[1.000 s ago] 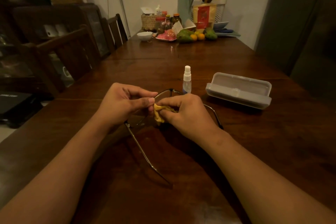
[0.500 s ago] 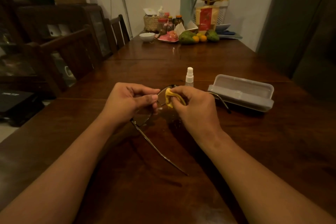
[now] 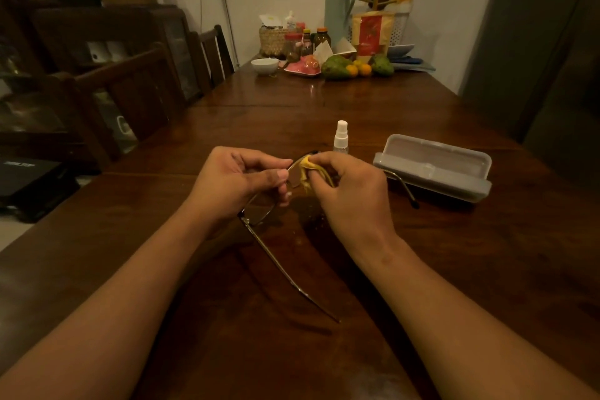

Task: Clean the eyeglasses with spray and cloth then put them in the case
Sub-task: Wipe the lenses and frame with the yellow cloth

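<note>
Above dark wooden surface (image 3: 454, 253), left hand (image 3: 238, 180) pinches eyeglasses (image 3: 259, 221); right hand (image 3: 349, 191) pinches yellow cloth (image 3: 305, 172) against a lens.

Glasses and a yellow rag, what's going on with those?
A person is cleaning the eyeglasses at a wooden table. The left hand grips the frame, and the right hand pinches a yellow cloth against one lens. The spray bottle stands just behind the hands. The grey case lies open to the right, and the glasses are not in it yet.
</note>
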